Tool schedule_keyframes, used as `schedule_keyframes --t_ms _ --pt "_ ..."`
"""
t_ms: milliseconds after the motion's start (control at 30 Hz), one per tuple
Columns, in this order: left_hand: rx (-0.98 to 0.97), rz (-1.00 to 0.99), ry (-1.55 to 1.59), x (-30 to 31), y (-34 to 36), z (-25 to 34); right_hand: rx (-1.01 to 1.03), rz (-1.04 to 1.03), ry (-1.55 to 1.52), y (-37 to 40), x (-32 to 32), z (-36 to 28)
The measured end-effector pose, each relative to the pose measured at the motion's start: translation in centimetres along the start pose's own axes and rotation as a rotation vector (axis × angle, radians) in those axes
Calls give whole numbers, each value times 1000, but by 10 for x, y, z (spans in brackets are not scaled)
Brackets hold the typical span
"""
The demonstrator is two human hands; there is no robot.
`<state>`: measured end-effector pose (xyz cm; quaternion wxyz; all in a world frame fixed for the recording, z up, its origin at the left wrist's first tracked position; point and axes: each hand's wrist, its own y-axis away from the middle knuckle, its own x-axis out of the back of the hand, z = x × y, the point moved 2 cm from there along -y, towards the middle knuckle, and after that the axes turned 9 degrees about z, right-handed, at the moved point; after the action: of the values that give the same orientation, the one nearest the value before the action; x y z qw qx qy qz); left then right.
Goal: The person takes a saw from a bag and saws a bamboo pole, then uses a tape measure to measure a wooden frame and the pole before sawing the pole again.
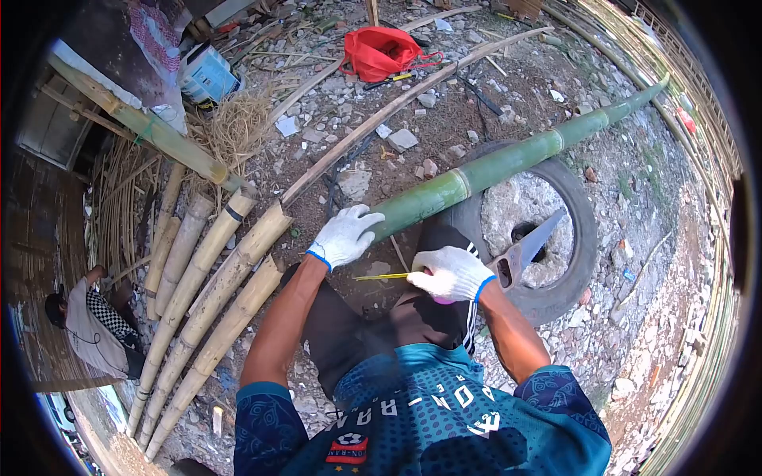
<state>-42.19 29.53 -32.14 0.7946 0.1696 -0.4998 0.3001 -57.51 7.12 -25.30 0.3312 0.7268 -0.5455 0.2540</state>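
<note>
A long green bamboo pole (pixel 508 168) slants from the middle of the view up to the far right. At its near end my left hand (pixel 341 236), in a white work glove with a blue cuff, grips the cut end. My right hand (pixel 451 274), gloved the same way, is closed around a tape measure over my right thigh. The yellow blade of the tape measure (pixel 382 277) sticks out to the left, below the pole and apart from it. Most of its case is hidden by the glove; a bit of pink shows underneath.
Under the pole lies a tyre (pixel 583 262) around a lump of concrete, with a handsaw (pixel 528 250) on it. Dry bamboo poles (pixel 214 317) lie at left, near a crouching person (pixel 99 329). A red bag (pixel 381 54) and a bucket (pixel 208 75) stand farther off on rubble.
</note>
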Motion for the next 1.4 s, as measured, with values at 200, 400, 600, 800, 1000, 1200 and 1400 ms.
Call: schedule_keyframes --t_ms 200,400,600,800,1000,1200,1400 --pt "-35 -95 -179 4 7 4 -635 538 -619 142 22 104" --pt "4 -143 -270 -7 2 0 -1118 1148 -78 205 -28 229" --pt "-29 -99 -245 -8 3 -1 -1078 1128 303 177 -75 241" --pt "-14 -97 -285 1 -3 -9 -722 1181 436 145 -28 177" --pt "-2 -162 -288 10 -11 -13 -654 682 544 73 -58 138" --pt "-13 -128 -254 9 -8 -18 -673 628 372 74 -54 131" --pt "-41 -109 -243 10 -6 -23 -691 1500 252 151 8 79"
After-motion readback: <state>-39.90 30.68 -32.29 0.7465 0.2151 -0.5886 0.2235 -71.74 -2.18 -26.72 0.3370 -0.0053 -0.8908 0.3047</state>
